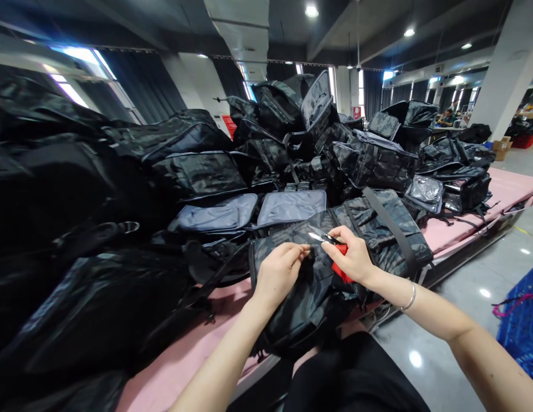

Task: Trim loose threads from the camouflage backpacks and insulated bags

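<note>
A dark camouflage bag point(300, 309) lies in front of me at the edge of the pink table. My left hand point(279, 272) is closed in a pinch at the bag's surface, beside a small black part; what its fingertips hold is too small to make out. Just to the right, my right hand point(350, 254) grips thread snips point(318, 237), their bright blades pointing left toward the left fingertips. A red piece point(341, 264) shows under the right fingers; whether it belongs to the snips is unclear. A wide grey strap point(389, 226) crosses the bag's far end.
Camouflage bags point(201, 174) are heaped behind and to the left, several of them with grey linings showing. Pink covering point(502, 197) spreads over the table toward the right. A blue crate point(521, 312) stands on the floor at right. Far off, a person point(447, 118) sits.
</note>
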The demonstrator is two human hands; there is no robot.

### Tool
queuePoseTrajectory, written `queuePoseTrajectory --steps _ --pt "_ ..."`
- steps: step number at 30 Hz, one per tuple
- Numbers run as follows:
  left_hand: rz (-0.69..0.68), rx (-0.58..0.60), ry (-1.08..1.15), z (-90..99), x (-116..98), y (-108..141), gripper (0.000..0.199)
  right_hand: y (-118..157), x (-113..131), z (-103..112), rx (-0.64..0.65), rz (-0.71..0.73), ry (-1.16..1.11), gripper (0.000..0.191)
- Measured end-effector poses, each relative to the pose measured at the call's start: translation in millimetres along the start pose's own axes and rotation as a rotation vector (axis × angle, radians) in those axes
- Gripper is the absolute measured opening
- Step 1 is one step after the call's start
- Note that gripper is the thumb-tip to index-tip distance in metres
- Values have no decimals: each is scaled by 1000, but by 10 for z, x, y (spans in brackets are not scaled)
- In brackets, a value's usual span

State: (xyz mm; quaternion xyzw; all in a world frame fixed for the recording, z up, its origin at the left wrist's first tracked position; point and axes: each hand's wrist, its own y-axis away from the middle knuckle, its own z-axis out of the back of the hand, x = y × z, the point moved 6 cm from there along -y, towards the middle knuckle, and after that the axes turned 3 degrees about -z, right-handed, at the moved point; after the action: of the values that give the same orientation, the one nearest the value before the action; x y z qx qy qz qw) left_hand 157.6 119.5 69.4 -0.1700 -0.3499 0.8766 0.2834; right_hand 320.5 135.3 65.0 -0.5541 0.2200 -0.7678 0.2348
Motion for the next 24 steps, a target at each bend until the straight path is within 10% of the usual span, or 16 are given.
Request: queuePoseTrajectory --steps 7,17,24 --pt "-187 158 -372 -140 -247 -132 22 4 -17 35 3 7 151 25" --pt "26 -81 -36 -15 -74 34 10 65 -94 5 229 28 526 21" --pt "-63 -104 -163 5 -196 6 12 103 -16 -82 293 144 701 23"
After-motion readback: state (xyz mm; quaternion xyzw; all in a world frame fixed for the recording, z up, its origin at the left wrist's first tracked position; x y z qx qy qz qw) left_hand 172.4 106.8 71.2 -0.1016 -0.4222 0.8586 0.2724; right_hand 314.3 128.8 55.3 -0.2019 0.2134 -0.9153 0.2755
